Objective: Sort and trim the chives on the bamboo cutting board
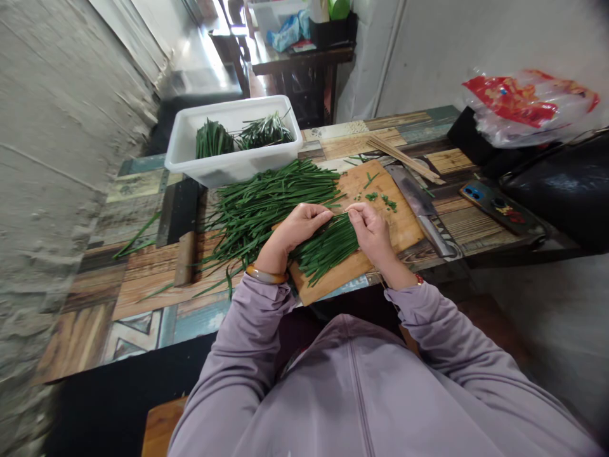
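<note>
A bundle of green chives [328, 247] lies across a wooden cutting board [404, 228]. My left hand [297, 228] rests on the bundle's left side with its fingers curled over the stalks. My right hand [371, 231] sits at the bundle's right end, fingertips pinched on a thin pale stick [354, 206] at the chive ends. A larger loose heap of chives [266, 200] spreads over the table to the left of the board. A cleaver [419, 203] lies on the board's right edge.
A white plastic tub [233, 165] with more chive bundles stands behind the heap. Bamboo skewers [404, 158] lie at the back right. A phone [499, 206] and a red-and-clear plastic bag [528, 105] sit at the far right. A concrete wall runs along the left.
</note>
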A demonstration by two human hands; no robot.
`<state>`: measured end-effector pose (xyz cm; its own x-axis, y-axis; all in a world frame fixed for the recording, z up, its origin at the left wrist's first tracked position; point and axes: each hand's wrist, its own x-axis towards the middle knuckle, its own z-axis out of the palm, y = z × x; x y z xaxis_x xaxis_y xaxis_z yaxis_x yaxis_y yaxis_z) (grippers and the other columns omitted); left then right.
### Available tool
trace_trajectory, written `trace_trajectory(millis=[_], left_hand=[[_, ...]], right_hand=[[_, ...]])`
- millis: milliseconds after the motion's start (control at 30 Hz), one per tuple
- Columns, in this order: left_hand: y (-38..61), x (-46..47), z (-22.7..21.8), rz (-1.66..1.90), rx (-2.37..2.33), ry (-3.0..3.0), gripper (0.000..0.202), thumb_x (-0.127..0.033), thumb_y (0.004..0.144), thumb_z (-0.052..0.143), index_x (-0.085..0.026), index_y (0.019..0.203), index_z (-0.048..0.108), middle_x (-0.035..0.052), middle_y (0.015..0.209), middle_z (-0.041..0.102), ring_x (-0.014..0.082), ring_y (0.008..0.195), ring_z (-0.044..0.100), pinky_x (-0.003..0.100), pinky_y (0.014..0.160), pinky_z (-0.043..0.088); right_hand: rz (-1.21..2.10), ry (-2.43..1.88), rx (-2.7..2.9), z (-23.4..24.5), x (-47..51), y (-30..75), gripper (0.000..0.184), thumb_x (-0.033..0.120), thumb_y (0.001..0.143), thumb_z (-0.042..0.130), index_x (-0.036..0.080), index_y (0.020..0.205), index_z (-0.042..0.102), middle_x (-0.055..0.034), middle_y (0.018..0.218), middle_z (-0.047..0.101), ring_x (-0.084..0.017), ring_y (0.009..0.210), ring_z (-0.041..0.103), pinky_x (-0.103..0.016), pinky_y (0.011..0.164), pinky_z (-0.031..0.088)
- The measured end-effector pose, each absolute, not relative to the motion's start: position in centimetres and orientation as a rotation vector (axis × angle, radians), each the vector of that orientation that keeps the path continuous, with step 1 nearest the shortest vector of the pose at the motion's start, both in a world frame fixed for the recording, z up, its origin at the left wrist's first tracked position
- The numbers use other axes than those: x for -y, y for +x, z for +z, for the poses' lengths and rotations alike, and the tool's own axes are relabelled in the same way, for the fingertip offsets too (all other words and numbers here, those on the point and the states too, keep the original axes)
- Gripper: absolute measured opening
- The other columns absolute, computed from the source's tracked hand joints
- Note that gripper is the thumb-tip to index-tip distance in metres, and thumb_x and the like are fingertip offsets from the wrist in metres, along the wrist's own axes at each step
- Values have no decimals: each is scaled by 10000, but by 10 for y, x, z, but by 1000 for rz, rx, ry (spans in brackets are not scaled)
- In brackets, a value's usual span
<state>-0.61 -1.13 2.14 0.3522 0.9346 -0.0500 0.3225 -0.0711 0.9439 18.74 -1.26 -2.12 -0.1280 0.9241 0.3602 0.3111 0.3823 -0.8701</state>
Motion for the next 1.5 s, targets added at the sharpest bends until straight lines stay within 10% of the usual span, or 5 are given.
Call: trace_trajectory(millis=[833, 1067, 1500], left_hand=[[-6, 8, 13, 720, -1107, 1936, 392, -429, 875, 563, -173, 600, 453, -42, 610, 364, 97, 606, 335, 240, 570, 284], [-12, 6, 20, 1037, -1268, 1674, 328, -425, 898, 553, -128, 900, 692, 27, 758, 652, 121, 662, 555, 233, 642, 449], [-21, -11, 1, 1087, -1743, 2110, 236, -230, 941, 526, -162, 924, 751, 78, 898, 675, 172, 804, 596, 279, 777, 456]], right_hand=[[758, -1191, 1673, -15, 15, 183, 266, 432, 970, 488, 210, 906, 620, 38, 647, 542, -133, 588, 498, -269, 583, 345], [729, -1192, 1675, -17, 15, 184, 255, 420, 969, 481, 216, 898, 618, 20, 686, 580, -146, 623, 528, -273, 612, 372], [693, -1203, 1677, -16, 15, 184, 282, 442, 974, 475, 221, 845, 597, 41, 621, 532, -129, 563, 498, -261, 590, 353]])
